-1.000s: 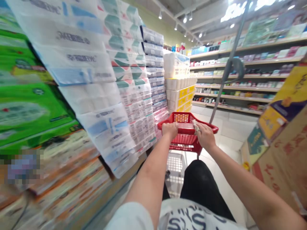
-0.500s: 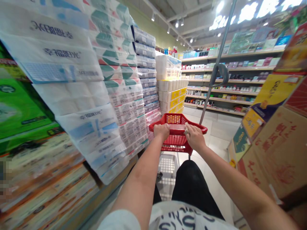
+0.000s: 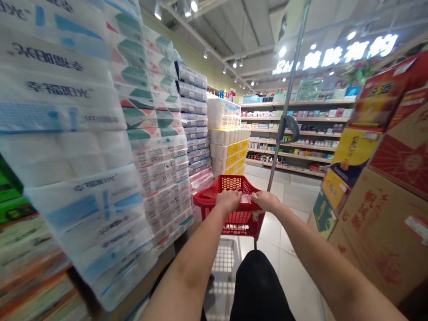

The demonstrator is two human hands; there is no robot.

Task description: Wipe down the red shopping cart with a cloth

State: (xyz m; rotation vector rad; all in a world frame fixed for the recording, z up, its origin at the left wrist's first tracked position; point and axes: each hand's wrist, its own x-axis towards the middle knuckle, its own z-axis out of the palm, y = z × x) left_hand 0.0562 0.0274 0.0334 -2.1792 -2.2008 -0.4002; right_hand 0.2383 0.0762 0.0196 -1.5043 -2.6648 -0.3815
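A red plastic shopping cart (image 3: 204, 201) with a perforated basket stands in front of me. My left hand (image 3: 229, 200) is wrapped round its near rim, left of the middle. On the same rim, a short way to the right, my right hand (image 3: 266, 200) is closed with the fingers curled over. Between the hands a short stretch of the handle shows a pale label. A grey metal pole (image 3: 288, 93) with a curved hook rises beside the basket's right side. Little of the basket's inside shows, and I make out no goods in it.
Tall stacks of wrapped tissue packs (image 3: 158, 133) line the left side close by. Cardboard cartons (image 3: 371, 227) and coloured boxes stand on the right. Ahead, past pale floor tiles (image 3: 294, 196), shelves (image 3: 294, 118) hold many small products.
The cart and I have moved forward along the aisle, and the left stacks have slid nearer. My right hand's fingers, flatter before, are now curled round the rim. The left hand keeps its hold.
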